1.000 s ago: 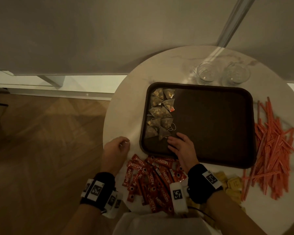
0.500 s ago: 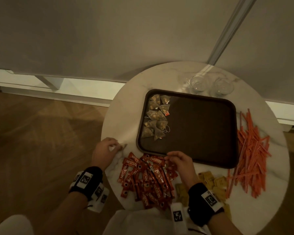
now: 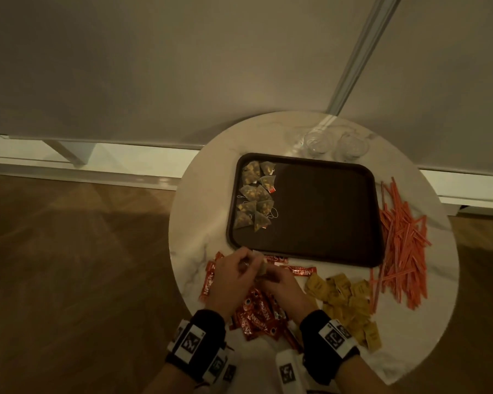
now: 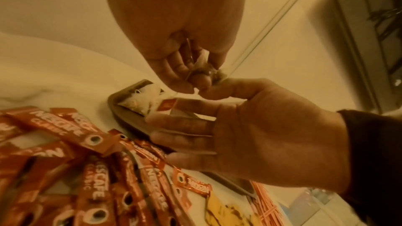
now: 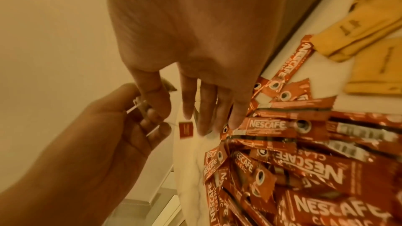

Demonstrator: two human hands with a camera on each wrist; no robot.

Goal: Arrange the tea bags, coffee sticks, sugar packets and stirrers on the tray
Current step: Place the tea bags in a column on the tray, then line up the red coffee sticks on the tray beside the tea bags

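Landmark: I place everything from the tray [image 3: 325, 253], pointing at its near rim.
Left hand: my left hand [image 3: 234, 277] hangs just off the tray's near-left corner, fingers curled round one tea bag [image 4: 203, 68] and pinching it.
Right hand: my right hand [image 3: 279, 285] meets the left at the bag; thumb and forefinger look closed on its string or corner, other fingers straight. Whether it truly bears the bag I cannot tell.
Tag: the bag's red tag [image 5: 186, 129] dangles between the two hands.
Direction that matters: the row of tea bags [image 3: 255, 199] lies along the tray's left edge, straight away from me past the near rim; the free spot is at the row's near end.
Nearer hand: about equal, I judge; the left is on the row's side.
Still off the tray: coffee sticks [image 3: 256, 314] under my hands, sugar packets [image 3: 345, 302] right of them, stirrers [image 3: 402, 240] off the tray's right edge.
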